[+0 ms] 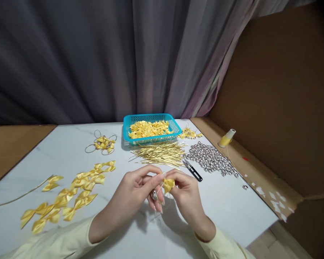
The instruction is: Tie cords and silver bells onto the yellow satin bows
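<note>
Both hands meet over the white table (226, 205), near its front edge. My left hand (136, 192) is closed, fingers curled, with a small silver bell (154, 195) against its fingers and a thin thread running down from it. My right hand (186, 196) pinches a small yellow ribbon bow (168, 185) between thumb and fingertips. The two hands touch at the bow.
A row of yellow bows (70, 196) lies at the left. A blue basket (129, 124) of bows stands at the back, with gold cords (159, 153), black snips (193, 170) and silver bells (210, 158) before it. A yellow thread spool (226, 138) and cardboard wall stand right.
</note>
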Demonstrator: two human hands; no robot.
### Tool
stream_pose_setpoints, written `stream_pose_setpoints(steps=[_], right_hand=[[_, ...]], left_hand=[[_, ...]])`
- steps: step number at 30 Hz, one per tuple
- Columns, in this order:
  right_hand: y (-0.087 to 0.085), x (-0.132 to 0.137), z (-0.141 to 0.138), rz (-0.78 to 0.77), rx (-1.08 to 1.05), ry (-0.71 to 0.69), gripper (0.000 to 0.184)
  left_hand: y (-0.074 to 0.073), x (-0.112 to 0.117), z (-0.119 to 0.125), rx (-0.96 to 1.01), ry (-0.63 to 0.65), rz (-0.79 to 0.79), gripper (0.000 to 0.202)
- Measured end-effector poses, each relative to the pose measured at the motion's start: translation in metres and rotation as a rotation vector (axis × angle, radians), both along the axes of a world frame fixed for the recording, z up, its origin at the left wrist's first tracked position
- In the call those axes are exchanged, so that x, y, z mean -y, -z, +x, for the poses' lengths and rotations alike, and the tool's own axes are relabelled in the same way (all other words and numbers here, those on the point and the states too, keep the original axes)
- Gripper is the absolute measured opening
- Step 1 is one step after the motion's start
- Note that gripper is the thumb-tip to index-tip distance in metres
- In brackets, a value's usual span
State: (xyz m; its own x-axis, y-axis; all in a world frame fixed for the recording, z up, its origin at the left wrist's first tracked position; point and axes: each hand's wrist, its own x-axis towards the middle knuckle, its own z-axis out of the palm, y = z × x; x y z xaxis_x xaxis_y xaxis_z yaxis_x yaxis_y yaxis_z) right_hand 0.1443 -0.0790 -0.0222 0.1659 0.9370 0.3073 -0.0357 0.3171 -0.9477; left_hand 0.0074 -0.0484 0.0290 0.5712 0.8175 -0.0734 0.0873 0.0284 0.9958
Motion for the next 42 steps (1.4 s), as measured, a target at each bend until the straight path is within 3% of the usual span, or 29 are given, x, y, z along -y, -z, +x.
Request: stream_pose_setpoints(steps=[21,23,26,28,33,42], right_hand=[[0.003,0.001,-0.004,-0.045,-0.044,-0.04,0.021],[0.007,-0.001,-0.005,-0.078,-0.059,-0.05,0.021],[0.012,-0.005,-0.007,-0.127,-0.089,-0.085,0.018],[0.013,-0.006,-0.008,-0.153,-0.094,-0.121,0.016],[0.01,-0.01,0.001,-0.194,-0.024,-0.169,0.015],[0.013,-0.019,0.027,-0.133,0.162,0.022,0.008]], left_hand=[[0.0,0.005,-0.003,0.002,-0.021,0.094,0.013],[-0.006,0.007,-0.002,0.041,-0.074,0.159,0.011],[-0.018,0.011,-0.001,0.105,-0.253,0.286,0.007],[-0.024,0.011,0.001,0.092,-0.286,0.274,0.009],[-0.027,0.006,0.001,0.055,-0.242,0.138,0.016],[-0.021,-0.004,-0.007,0.085,-0.103,0.082,0.016]])
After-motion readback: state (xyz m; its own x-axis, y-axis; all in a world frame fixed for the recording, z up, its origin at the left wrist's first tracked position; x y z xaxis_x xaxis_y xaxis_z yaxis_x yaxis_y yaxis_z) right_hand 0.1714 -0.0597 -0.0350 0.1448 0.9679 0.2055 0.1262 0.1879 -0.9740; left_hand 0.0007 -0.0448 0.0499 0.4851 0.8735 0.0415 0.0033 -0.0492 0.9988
